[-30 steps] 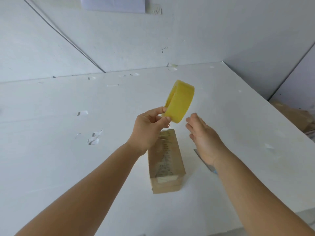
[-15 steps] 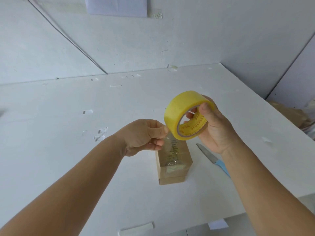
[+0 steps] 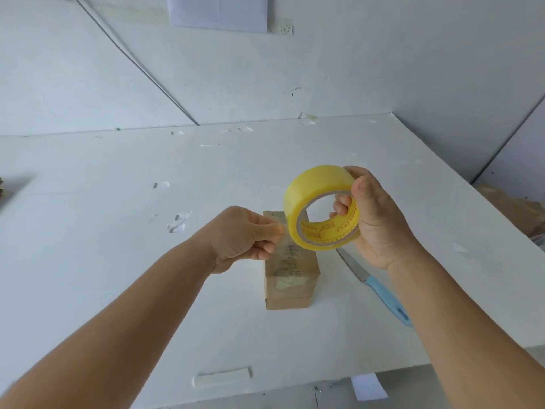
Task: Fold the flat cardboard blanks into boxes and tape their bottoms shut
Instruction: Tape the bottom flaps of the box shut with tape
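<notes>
Head view: right hand [image 3: 380, 222] grips the tape roll [image 3: 320, 206]; left hand [image 3: 244, 236] pinches its free end directly above the cardboard box [image 3: 290, 276], whose long axis runs toward frame top.

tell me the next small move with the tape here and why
Probably draw the hands apart to peel out a strip. The right hand grips the yellow tape roll through its core, the left hand pinches the free end at its edge, and both hover above the cardboard box.

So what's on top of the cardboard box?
Clear tape over printed lettering lies along the cardboard box top. The far end is hidden behind the left hand and the tape roll.
</notes>
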